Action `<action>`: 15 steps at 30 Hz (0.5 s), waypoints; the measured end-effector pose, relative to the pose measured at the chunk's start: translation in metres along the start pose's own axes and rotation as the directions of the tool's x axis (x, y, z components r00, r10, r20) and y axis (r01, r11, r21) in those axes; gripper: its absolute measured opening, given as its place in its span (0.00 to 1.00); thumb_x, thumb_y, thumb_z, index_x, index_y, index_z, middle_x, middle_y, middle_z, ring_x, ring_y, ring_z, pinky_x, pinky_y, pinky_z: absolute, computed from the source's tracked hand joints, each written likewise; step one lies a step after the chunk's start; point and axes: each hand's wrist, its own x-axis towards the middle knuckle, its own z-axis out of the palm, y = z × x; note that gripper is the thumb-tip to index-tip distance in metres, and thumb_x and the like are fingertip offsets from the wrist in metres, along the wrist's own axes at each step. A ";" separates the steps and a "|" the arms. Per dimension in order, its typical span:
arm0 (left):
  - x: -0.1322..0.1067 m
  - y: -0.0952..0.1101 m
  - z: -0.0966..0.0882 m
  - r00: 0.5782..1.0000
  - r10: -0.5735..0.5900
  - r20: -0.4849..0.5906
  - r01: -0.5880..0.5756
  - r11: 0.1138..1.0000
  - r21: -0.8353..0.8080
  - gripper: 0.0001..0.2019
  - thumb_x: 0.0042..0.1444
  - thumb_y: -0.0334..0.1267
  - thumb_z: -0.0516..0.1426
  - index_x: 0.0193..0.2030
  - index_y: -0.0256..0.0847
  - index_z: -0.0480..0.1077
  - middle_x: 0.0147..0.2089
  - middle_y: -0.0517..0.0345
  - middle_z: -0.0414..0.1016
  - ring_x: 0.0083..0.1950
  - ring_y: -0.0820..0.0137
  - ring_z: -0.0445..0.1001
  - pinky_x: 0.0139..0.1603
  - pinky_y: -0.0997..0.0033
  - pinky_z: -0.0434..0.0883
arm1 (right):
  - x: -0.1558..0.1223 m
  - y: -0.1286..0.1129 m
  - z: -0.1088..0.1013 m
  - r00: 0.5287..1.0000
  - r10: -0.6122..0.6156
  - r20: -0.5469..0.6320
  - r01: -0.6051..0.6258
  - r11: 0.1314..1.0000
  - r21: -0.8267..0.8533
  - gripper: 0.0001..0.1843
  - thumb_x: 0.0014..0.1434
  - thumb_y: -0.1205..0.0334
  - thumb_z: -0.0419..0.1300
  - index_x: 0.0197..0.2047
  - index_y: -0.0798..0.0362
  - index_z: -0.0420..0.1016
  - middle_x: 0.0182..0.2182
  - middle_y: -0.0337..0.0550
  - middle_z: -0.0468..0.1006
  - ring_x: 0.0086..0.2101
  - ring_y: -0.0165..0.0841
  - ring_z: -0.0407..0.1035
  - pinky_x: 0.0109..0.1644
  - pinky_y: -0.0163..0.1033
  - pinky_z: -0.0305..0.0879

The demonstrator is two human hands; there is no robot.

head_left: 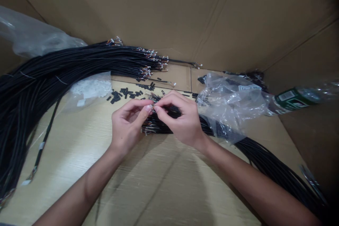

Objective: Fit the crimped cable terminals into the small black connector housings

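Observation:
My left hand [128, 123] and my right hand [180, 118] meet at the middle of the wooden table, fingertips pinched together on a small connector at the end of a thin wire [152, 107]. Both hands hover over a bundle of black cables [267, 162] that runs from under them toward the lower right, its wire ends fanned out below my fingers. Several short black tube pieces [127, 94] lie scattered just behind my hands.
A large bundle of black cables [53, 74] curves across the left, its connector ends [156, 61] pointing right. Clear plastic bags lie at left [91, 90] and right [230, 102]. A plastic bottle [296, 99] lies at right. Cardboard walls [185, 14] enclose the table.

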 end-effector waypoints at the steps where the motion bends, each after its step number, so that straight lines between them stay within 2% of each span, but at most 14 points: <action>1: 0.000 0.001 0.000 1.000 0.000 0.001 0.000 1.000 -0.001 0.08 0.59 0.40 0.71 0.44 0.42 0.84 0.42 0.55 0.85 0.41 0.71 0.84 0.46 0.75 0.80 | 0.000 0.000 0.000 1.000 0.000 0.000 0.000 1.000 0.000 0.05 0.64 0.72 0.66 0.36 0.54 0.79 0.33 0.40 0.78 0.35 0.30 0.72 0.40 0.39 0.68; 7: -0.001 0.003 0.004 1.000 0.012 0.005 -0.012 1.000 -0.013 0.06 0.59 0.37 0.71 0.42 0.43 0.84 0.42 0.57 0.85 0.41 0.75 0.83 0.45 0.81 0.79 | 0.000 0.001 0.003 1.000 0.001 0.001 -0.002 1.000 0.009 0.05 0.65 0.72 0.66 0.37 0.55 0.79 0.34 0.40 0.78 0.36 0.30 0.73 0.41 0.39 0.69; 12: -0.002 0.002 0.005 1.000 0.001 -0.001 -0.002 1.000 -0.020 0.06 0.60 0.37 0.71 0.43 0.42 0.84 0.41 0.56 0.85 0.40 0.74 0.83 0.45 0.79 0.80 | -0.002 0.002 0.003 1.000 0.025 0.008 -0.025 0.999 0.032 0.04 0.65 0.71 0.66 0.37 0.54 0.79 0.35 0.40 0.78 0.37 0.30 0.73 0.42 0.39 0.69; 15: -0.002 0.003 0.005 1.000 -0.001 -0.010 0.001 1.000 -0.019 0.07 0.60 0.38 0.71 0.43 0.42 0.84 0.42 0.56 0.85 0.41 0.73 0.83 0.46 0.77 0.80 | -0.004 0.004 0.003 0.995 0.098 0.014 -0.099 0.989 0.109 0.02 0.66 0.69 0.67 0.39 0.54 0.80 0.36 0.40 0.79 0.38 0.30 0.74 0.42 0.39 0.70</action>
